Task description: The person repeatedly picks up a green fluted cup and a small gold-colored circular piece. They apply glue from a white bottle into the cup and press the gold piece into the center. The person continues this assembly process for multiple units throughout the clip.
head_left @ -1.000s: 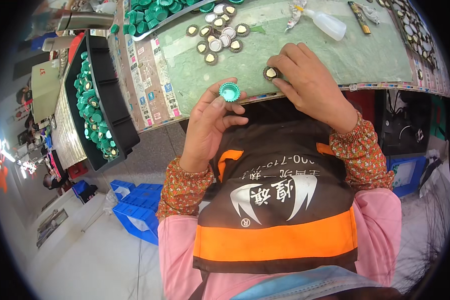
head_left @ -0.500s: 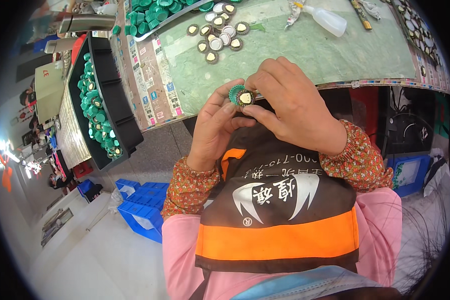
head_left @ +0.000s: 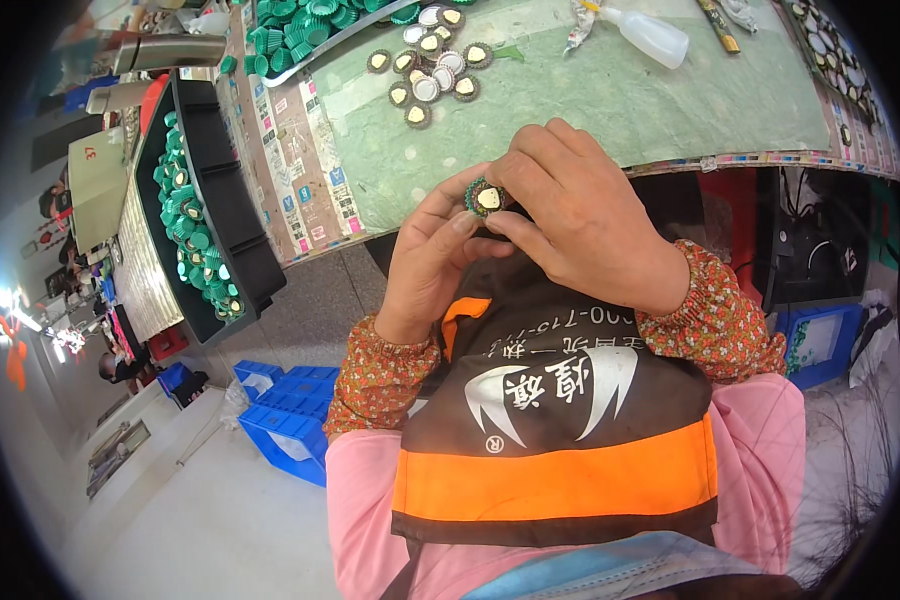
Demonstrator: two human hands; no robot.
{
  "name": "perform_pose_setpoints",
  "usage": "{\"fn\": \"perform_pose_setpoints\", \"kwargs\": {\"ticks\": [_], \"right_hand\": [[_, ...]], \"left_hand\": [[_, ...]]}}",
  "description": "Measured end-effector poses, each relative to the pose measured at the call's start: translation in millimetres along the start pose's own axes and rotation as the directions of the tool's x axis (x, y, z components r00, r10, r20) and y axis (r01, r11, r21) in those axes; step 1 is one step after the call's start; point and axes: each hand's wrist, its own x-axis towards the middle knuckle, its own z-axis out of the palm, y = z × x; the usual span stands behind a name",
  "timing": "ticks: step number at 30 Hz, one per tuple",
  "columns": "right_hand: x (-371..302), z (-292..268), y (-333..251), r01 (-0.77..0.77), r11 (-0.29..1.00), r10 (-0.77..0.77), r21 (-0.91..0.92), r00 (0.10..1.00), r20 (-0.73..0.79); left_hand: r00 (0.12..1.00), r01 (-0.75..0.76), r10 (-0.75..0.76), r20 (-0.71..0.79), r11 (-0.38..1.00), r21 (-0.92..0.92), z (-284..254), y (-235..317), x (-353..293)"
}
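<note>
Over the near table edge, my left hand (head_left: 425,240) pinches a small green fluted cup (head_left: 471,193) between thumb and fingers. My right hand (head_left: 585,215) has its thumb and fingertips closed on a dark fluted disc (head_left: 489,200) with a cream-coloured centre. The disc lies within the cup's mouth, covering most of it; how deep it sits I cannot tell. Beyond my hands, several similar dark discs (head_left: 417,116) lie in a loose pile on the green table top (head_left: 590,110), some showing pale undersides.
Green cups (head_left: 290,32) fill a tray at the far left. A black bin (head_left: 242,205) beside the table holds more, some with discs in them. A white squeeze bottle (head_left: 652,38) and a yellow-and-black tube (head_left: 720,28) lie at the back. Blue crates (head_left: 290,425) stand on the floor.
The dark disc has moved left from the cup's side into its mouth, so less of the green cup shows. Both hands keep their grip.
</note>
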Motion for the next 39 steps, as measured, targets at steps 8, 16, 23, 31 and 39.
{"fn": "perform_pose_setpoints", "kwargs": {"ticks": [8,16,23,31,39], "right_hand": [[-2.6,1.5,-0.8,0.016,1.000,-0.016,-0.012,1.000,-0.001],[-9.7,14.8,2.8,0.083,0.993,-0.085,-0.084,0.996,-0.022],[-16.9,23.3,11.1,0.018,0.984,-0.009,0.177,0.999,-0.051],[-18.2,16.7,14.2,-0.468,0.722,0.406,0.509,0.883,0.237],[-25.1,30.7,15.0,-0.568,0.438,0.485,0.697,0.802,0.349]], "left_hand": [[1.000,-0.002,0.002,-0.003,0.999,0.039,0.0,-3.3,-0.4],[0.999,0.015,-0.008,-0.035,0.978,0.207,10.5,1.8,-1.4],[0.991,0.059,-0.033,-0.127,0.976,0.211,12.2,0.3,5.7],[0.987,-0.007,0.052,-0.153,0.959,0.285,10.1,-8.7,6.3],[0.982,-0.061,0.109,-0.155,0.956,0.286,16.2,-17.5,3.3]]}}
